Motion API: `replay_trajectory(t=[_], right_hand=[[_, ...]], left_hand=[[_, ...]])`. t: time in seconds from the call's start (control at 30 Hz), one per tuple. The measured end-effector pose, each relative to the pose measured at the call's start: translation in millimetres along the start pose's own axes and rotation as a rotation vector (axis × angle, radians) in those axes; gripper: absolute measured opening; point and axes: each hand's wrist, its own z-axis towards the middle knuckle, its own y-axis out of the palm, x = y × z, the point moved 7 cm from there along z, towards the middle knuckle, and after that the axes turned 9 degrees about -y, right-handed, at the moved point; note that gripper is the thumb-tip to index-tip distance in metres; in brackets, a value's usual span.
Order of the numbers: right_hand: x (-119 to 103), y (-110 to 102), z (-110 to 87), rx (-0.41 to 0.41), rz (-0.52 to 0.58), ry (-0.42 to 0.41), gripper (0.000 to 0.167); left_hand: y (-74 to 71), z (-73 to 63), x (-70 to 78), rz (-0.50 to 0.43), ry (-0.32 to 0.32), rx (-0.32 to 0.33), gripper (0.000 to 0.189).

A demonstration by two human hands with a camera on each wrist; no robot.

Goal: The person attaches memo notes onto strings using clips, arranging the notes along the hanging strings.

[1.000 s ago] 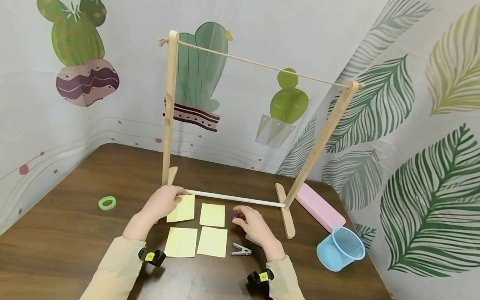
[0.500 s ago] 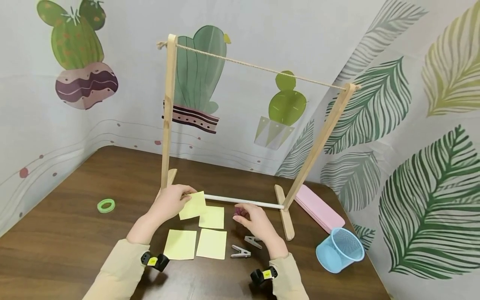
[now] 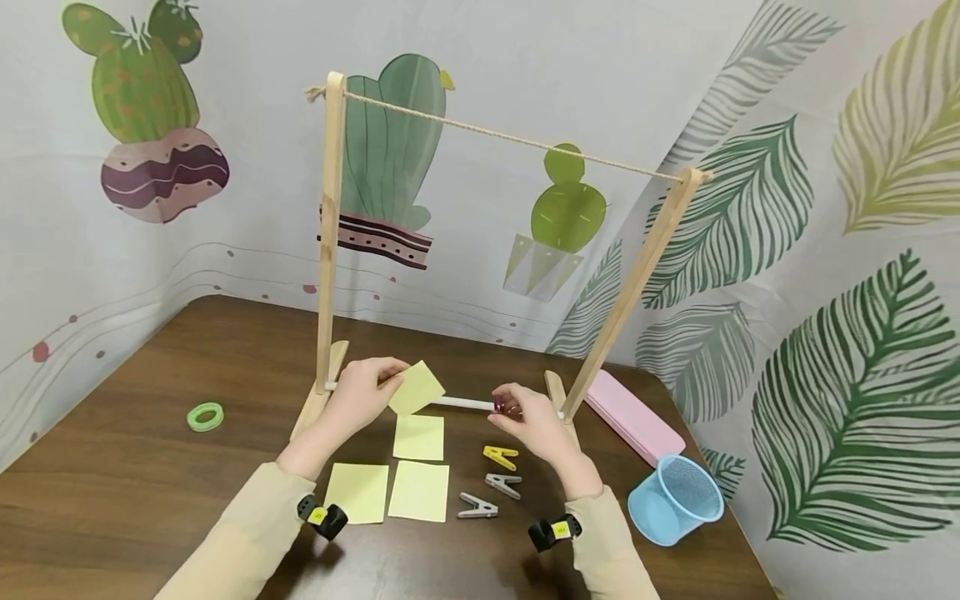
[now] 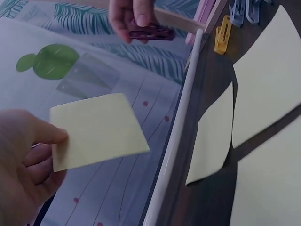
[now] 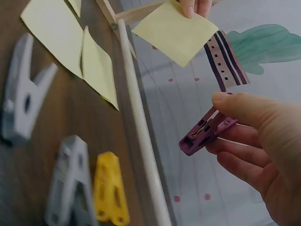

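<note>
My left hand [image 3: 367,390] pinches a yellow sticky note [image 3: 417,388] by its edge, lifted above the table. In the left wrist view the thumb lies over one side of that note [image 4: 99,132]. A purple clothespin [image 5: 207,131] sits between the thumb and fingers of my right hand [image 3: 536,421], held off the table. Three more sticky notes, among them a near right one [image 3: 418,492], lie flat below the left hand. Beside them rest a yellow clothespin [image 3: 500,456] and two grey clothespins, one nearer [image 3: 477,506] and one farther [image 3: 503,485].
A wooden frame with a left post [image 3: 330,233], a right post [image 3: 633,287], a rope [image 3: 510,137] across its top and a white bar [image 3: 465,403] low down stands behind the hands. A pink case [image 3: 633,417] and a blue mesh cup [image 3: 675,500] are at right, a green ring [image 3: 205,417] at left.
My left hand has lifted the sticky note from the table and carried it right and up. My right hand has raised the purple clothespin and moved right, uncovering the yellow clothespin.
</note>
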Motion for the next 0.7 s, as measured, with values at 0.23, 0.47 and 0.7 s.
replay_trajectory(t=[0.23,0.47,0.7], right_hand=[[-0.8,-34.9,6.0,0.029,-0.021,0.045,0.033],[-7.1,-77.5,15.8,0.085,-0.047,-0.013,0.035],[-21.3,-127.8,26.9,0.09,-0.116,-0.041,0.035]], left_hand=[[4.5,19.2,14.3,-0.129,-0.01,0.022,0.017],[11.4,43.3,46.3,-0.199,0.039,0.004,0.016],[14.2,70.4,89.4,-0.261,0.115,0.013,0.015]])
